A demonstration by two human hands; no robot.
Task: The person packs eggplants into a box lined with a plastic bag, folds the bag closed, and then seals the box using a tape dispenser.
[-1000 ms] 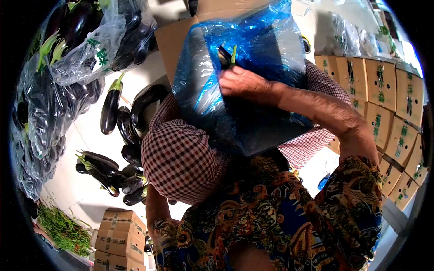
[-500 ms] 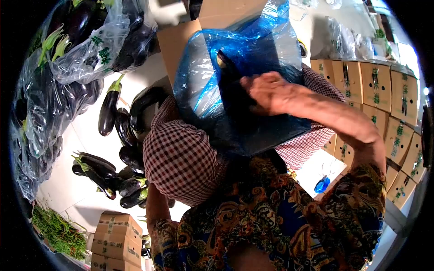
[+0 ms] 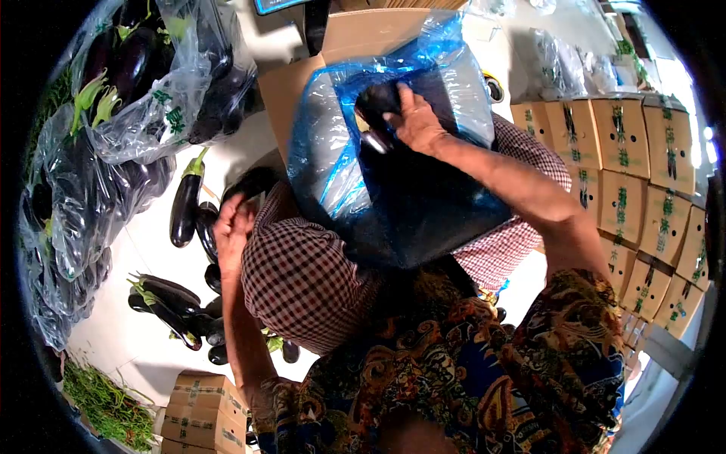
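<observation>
Inside a cardboard box lined with a blue plastic bag, my right hand grips a dark eggplant, thumb and fingers on its near side. Another eggplant's shiny end shows just below it. The lower part of the bag is in deep shadow. Down at my left, beside my checked-cloth knee, my left hand has its fingers curled round the lower end of a dark eggplant above the floor. Close by lie more loose eggplants.
Large clear bags of eggplants fill the left side. A heap of green chillies and some closed cartons are at lower left. Stacked cartons stand on the right, with clear plastic behind them.
My right hand has moved up and left within the box, to its far side. My left hand has come into view from behind my knee and reached the eggplants on the floor.
</observation>
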